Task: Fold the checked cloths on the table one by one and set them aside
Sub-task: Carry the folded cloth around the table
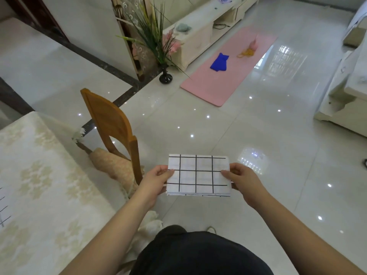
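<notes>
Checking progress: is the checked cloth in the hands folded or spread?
Folded. The checked cloth is a compact rectangle with layered edges along its bottom, pinched by the left hand and right hand.

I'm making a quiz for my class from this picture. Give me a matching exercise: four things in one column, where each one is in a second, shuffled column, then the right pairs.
Things:
1. folded white cloth with black checks
2. bright blue fabric piece
3. orange-brown wooden chair
4. small black round vase with green grass-like stems

Places:
A. standing on the floor tiles next to the pink mat
B. pinched at its side edges by the left hand and right hand, above the floor
C. lying on the pink mat
D. beside the table with the cream patterned tablecloth

Pairs: 1-B, 2-C, 3-D, 4-A
</notes>
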